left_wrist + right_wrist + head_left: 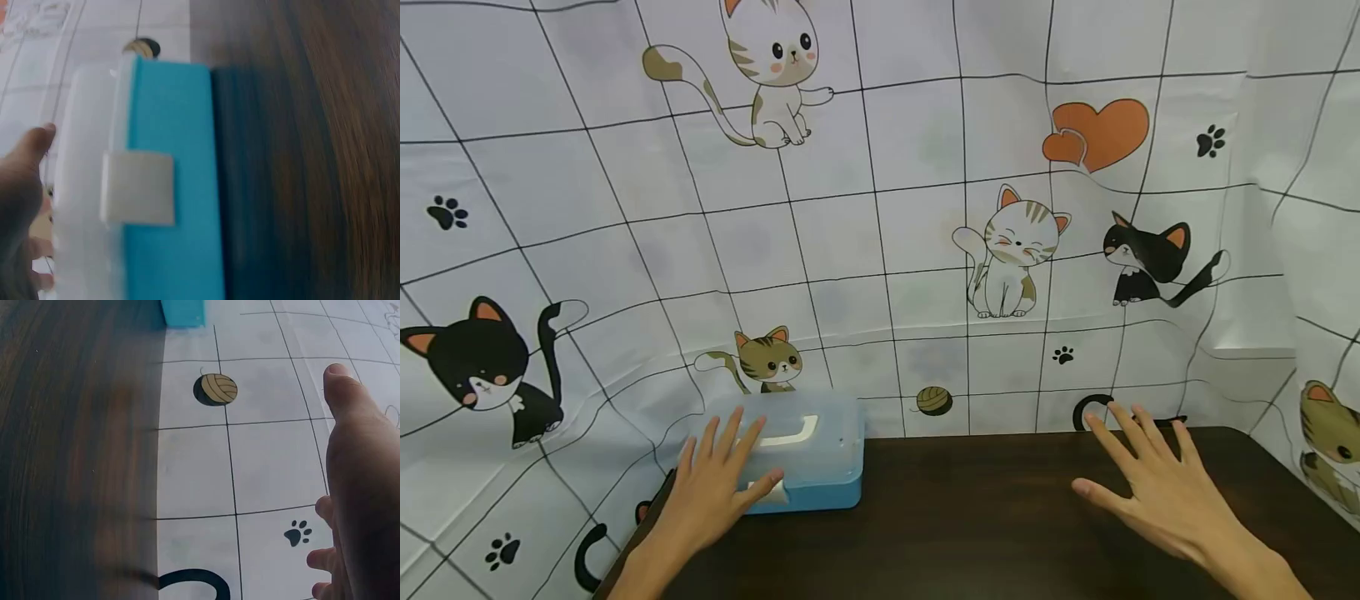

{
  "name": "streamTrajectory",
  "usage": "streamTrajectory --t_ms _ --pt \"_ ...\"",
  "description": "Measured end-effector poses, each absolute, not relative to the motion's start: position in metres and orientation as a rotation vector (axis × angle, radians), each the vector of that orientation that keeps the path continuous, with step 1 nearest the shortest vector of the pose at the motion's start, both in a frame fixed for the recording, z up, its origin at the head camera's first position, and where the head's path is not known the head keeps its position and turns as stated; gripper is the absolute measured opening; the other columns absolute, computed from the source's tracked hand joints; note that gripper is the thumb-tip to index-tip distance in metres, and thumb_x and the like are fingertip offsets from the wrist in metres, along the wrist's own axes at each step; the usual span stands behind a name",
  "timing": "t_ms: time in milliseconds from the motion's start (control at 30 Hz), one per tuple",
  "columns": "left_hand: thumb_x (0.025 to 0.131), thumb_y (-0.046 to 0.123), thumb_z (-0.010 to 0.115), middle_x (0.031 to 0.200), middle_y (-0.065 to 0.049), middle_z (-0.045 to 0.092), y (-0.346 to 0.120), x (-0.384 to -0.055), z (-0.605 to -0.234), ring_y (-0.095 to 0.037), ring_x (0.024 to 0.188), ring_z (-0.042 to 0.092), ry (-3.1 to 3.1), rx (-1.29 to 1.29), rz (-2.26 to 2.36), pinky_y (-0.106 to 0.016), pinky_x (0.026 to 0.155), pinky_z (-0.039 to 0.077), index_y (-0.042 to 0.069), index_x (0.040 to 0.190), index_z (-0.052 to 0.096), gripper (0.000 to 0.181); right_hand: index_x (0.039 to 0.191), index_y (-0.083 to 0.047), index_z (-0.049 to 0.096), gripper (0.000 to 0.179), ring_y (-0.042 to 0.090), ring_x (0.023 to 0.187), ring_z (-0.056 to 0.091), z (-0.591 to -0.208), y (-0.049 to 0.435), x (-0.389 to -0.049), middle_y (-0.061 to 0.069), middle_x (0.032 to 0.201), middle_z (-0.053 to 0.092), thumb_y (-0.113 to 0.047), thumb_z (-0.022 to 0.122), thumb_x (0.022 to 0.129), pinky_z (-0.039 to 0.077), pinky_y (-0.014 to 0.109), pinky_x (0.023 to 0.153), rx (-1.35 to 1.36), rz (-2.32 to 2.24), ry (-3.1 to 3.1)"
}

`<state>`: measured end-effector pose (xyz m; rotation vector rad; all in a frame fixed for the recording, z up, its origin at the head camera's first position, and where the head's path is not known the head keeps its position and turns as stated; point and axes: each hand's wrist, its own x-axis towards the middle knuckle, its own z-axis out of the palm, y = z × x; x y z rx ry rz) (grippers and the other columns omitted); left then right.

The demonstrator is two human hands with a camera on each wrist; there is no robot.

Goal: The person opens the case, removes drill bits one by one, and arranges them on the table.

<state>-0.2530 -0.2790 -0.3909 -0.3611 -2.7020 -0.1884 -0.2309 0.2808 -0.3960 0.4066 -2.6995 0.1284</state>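
A plastic storage box (824,497) with a blue base, a clear lid and a white handle stands at the table's back left. My left hand (715,483), fingers straight and spread, overlaps the left part of this box in the head view. In the left wrist view the box's white latch (139,189) faces the camera, and the thumb shows beside the lid. Over the right side of the table, my right hand (1157,492) has its fingers spread and holds nothing. The right wrist view shows that thumb and some fingertips in front of the patterned sheet.
The dark wooden table (970,517) runs back to a white gridded sheet (917,233) printed with cats, paw marks and hearts. This sheet hangs behind the table and along both its sides. A printed yarn ball (934,401) shows right of the box.
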Motion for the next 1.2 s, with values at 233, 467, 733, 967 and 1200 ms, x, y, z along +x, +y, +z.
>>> streamTrajectory --t_ms 233,467,733,967,1200 --pt "0.081 0.07 0.046 0.152 -0.015 0.005 -0.296 -0.273 -0.388 -0.042 0.134 -0.005 -2.71 -0.317 -0.287 -0.067 0.097 -0.002 0.024 0.15 0.017 0.088 0.149 -0.033 0.008 0.085 0.024 0.136 -0.013 -0.396 0.268 -0.237 0.001 0.153 0.0 -0.067 0.048 0.083 -0.019 0.054 0.099 0.444 0.122 -2.678" --pt "0.078 0.073 0.047 0.15 -0.02 0.01 -0.308 -0.28 -0.392 -0.048 0.13 0.009 -2.689 -0.253 -0.257 -0.072 0.09 0.01 0.021 0.149 0.019 0.092 0.15 -0.03 0.012 0.087 0.027 0.137 -0.005 -0.401 0.241 -0.246 0.004 0.153 0.01 -0.071 0.047 0.081 -0.014 0.054 0.102 0.531 0.101 -2.61" --pt "0.078 0.068 0.054 0.151 -0.016 0.007 -0.334 -0.287 -0.406 -0.048 0.126 0.023 -2.694 -0.205 -0.509 -0.073 0.082 0.025 0.026 0.15 0.011 0.093 0.149 -0.034 0.009 0.088 0.031 0.136 0.01 -0.404 0.211 -0.255 0.002 0.152 0.013 -0.074 0.044 0.079 -0.009 0.056 0.103 0.579 0.164 -2.618" --pt "0.077 0.055 0.067 0.15 -0.009 0.015 -0.358 -0.289 -0.426 -0.041 0.129 0.023 -2.604 -0.257 -0.726 -0.069 0.087 0.026 0.03 0.148 0.02 0.088 0.15 -0.03 0.005 0.093 0.028 0.135 0.018 -0.417 0.186 -0.256 -0.001 0.151 0.016 -0.074 0.045 0.078 0.006 0.056 0.104 0.604 0.273 -2.628" --pt "0.076 0.047 0.073 0.15 -0.006 0.017 -0.37 -0.299 -0.442 -0.037 0.131 0.02 -2.506 -0.269 -0.899 -0.068 0.088 0.028 0.029 0.146 0.028 0.085 0.15 -0.03 0.009 0.09 0.026 0.133 0.024 -0.421 0.16 -0.259 -0.008 0.15 0.016 -0.073 0.046 0.079 0.014 0.056 0.102 0.672 0.356 -2.627"
